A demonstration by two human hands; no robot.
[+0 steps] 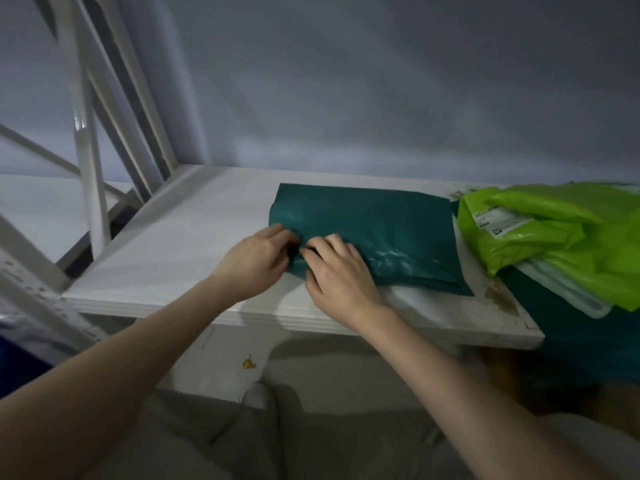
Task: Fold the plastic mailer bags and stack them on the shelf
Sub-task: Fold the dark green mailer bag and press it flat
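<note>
Dark teal plastic mailer bag (374, 233) lies folded flat on the white shelf (166, 258), near its front edge. Left hand (254, 263) has fingers curled, pinching the teal bag's left end. Right hand (341, 271) lies on top of the bag just beside the left hand, fingertips bent and pinching the same fold. Lime green mailer bags (561, 237) are heaped just right of the teal bag.

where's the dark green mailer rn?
Head view, center: dark green mailer lies on the white shelf, both hands at its left edge, lime green bags to its right.
</note>
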